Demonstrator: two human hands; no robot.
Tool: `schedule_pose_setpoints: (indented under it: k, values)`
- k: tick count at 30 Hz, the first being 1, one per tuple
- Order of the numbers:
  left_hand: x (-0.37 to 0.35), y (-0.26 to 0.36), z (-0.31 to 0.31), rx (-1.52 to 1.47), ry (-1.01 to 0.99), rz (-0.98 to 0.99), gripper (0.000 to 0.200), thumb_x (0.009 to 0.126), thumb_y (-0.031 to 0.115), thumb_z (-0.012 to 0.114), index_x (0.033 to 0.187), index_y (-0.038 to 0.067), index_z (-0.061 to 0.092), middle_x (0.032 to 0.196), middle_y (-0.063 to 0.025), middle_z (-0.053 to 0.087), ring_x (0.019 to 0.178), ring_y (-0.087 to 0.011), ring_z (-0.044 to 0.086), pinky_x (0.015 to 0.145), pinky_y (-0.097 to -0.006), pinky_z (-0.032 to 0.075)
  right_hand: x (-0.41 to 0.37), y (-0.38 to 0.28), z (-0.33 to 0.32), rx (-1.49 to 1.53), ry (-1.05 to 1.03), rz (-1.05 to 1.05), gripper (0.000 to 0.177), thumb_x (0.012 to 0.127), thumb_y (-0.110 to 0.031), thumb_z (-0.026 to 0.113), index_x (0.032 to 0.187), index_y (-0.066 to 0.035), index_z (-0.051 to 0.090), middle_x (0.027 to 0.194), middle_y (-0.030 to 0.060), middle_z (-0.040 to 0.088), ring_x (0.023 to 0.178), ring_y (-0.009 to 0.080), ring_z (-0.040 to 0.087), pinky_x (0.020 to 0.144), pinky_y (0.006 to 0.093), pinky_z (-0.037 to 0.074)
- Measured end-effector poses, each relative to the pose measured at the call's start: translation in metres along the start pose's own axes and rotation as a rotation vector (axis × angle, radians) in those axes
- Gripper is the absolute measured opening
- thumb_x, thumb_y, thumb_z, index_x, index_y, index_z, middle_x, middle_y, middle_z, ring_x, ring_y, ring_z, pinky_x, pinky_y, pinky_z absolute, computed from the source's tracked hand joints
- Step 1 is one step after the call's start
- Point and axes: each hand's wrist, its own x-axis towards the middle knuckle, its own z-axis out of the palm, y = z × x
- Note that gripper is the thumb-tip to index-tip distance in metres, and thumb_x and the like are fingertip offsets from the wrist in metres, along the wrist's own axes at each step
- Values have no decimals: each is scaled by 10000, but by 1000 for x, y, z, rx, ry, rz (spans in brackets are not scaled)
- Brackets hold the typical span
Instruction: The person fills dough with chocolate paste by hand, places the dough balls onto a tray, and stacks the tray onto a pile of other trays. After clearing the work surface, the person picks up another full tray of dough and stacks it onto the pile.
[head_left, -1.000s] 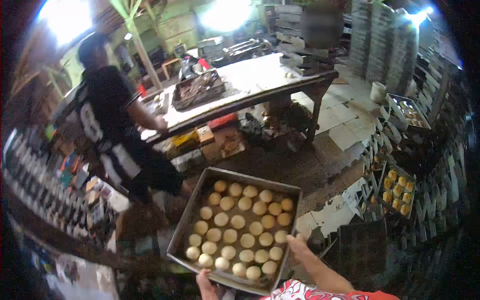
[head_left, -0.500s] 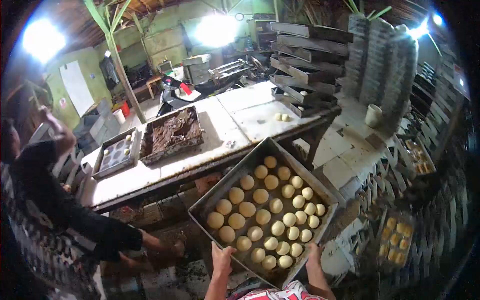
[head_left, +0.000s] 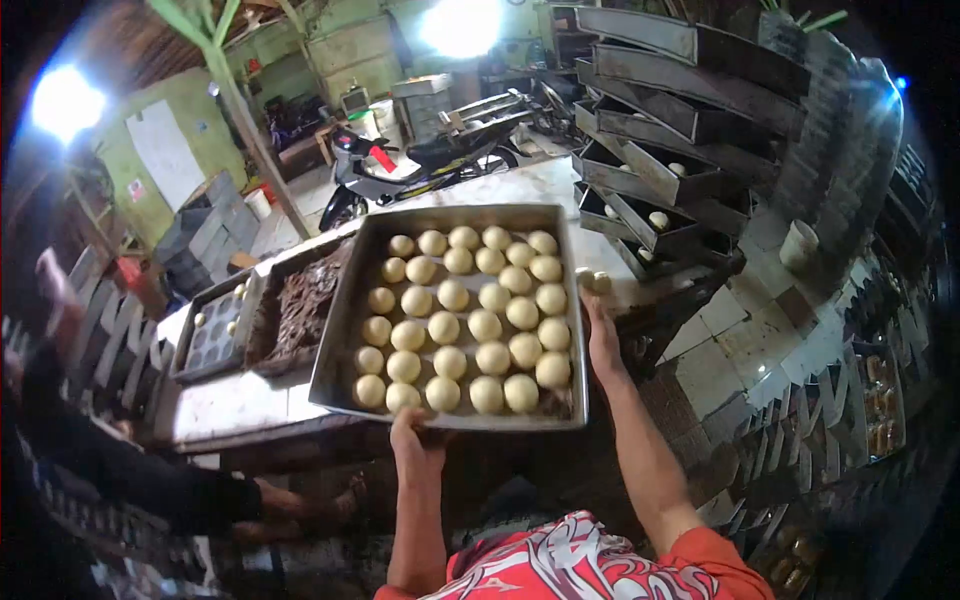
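Note:
I hold a large square metal tray (head_left: 500,422) of pale round dough balls (head_left: 484,325) in front of me, over the near side of the table. My left hand (head_left: 414,432) is closed on its near edge, thumb on top and fingers hidden underneath. Along the right side, my right hand (head_left: 602,335) grips the tray wall, its fingers partly out of sight. Just beyond that hand, a couple of dough balls (head_left: 600,282) lie on the white table (head_left: 290,400).
Left of my tray sit a pan of dark brown paste (head_left: 308,308) and a tray with round marks (head_left: 208,335) and several balls. Stacked metal trays (head_left: 690,120) rise at the right. Another person (head_left: 150,490) stands at the left. A motorbike (head_left: 400,180) is behind the table.
The tray has moved up and forward over the table, turning so its near edge faces me. Both hands have kept hold of it. The head view has shifted too.

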Motion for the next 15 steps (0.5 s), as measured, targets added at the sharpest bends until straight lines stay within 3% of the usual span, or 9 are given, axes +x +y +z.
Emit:
schedule_pose_setpoints:
  k: [2, 4, 6, 8, 10, 11, 12, 14, 15]
  values:
    - [44, 0, 52, 18, 118, 19, 170, 726, 142, 518, 848, 24, 518, 841, -116, 531, 765, -270, 556, 616, -441, 519, 21, -11, 2, 136, 116, 29, 575, 954, -450, 348, 1294, 9, 418, 1327, 114, 431, 1261, 215, 361, 1073, 357, 249]
    - [99, -3, 96, 188, 167, 107, 167, 723, 139, 529, 819, 4, 513, 801, -106, 520, 698, -246, 546, 579, -421, 514, 25, 4, -19, 11, 184, -45, 547, 947, -423, 397, 1269, 16, 442, 1292, 118, 468, 1228, 233, 412, 1050, 373, 303]
    - [196, -25, 106, 85, 125, 126, 161, 714, 126, 542, 794, -9, 508, 771, -96, 513, 617, -226, 524, 524, -401, 504, 18, 35, -55, -34, 247, 42, 510, 937, -408, 438, 1231, 7, 478, 1220, 133, 523, 1117, 234, 519, 965, 349, 409]
    - [241, -33, 137, 121, 202, 119, 140, 716, 110, 542, 789, -5, 507, 762, -90, 516, 567, -216, 519, 479, -378, 488, -13, 67, -82, 36, 500, 180, 356, 952, -263, 456, 1176, 9, 508, 1123, 135, 575, 1015, 212, 577, 883, 326, 468]
    - [286, -49, 138, 72, 233, -19, 122, 731, 102, 536, 792, -1, 512, 760, -88, 521, 559, -209, 522, 456, -371, 479, -60, 106, -111, -12, 714, 234, 343, 948, -286, 462, 1095, 16, 529, 1092, 135, 582, 895, 192, 602, 821, 311, 493]
    - [305, -58, 126, 201, 125, 66, 128, 740, 99, 526, 808, -9, 511, 776, -97, 535, 602, -220, 547, 498, -368, 495, -84, 105, -119, -124, 831, 425, 332, 942, -295, 473, 1067, 6, 535, 1077, 121, 584, 870, 175, 599, 788, 301, 493]
    - [349, -87, 113, -11, 136, 2, 137, 747, 95, 519, 836, -8, 513, 799, -106, 550, 657, -255, 570, 574, -388, 515, -117, 122, -134, -196, 896, 467, 344, 936, -311, 481, 1049, 9, 536, 1032, 117, 596, 844, 162, 595, 773, 295, 485]
    - [340, -105, 129, 36, 183, -173, 184, 760, 102, 527, 914, 1, 522, 877, -123, 570, 759, -286, 588, 666, -406, 521, -197, 147, -160, -716, 970, 624, 348, 930, -305, 489, 1070, 7, 551, 973, 107, 610, 744, 171, 607, 672, 294, 499]
    - [319, -98, 136, 226, 159, -122, 216, 787, 102, 501, 963, -19, 530, 896, -118, 566, 783, -263, 571, 696, -409, 509, -229, 137, -154, -564, 1122, 790, 336, 931, -298, 481, 1038, 14, 549, 896, 103, 594, 717, 173, 588, 627, 302, 482]
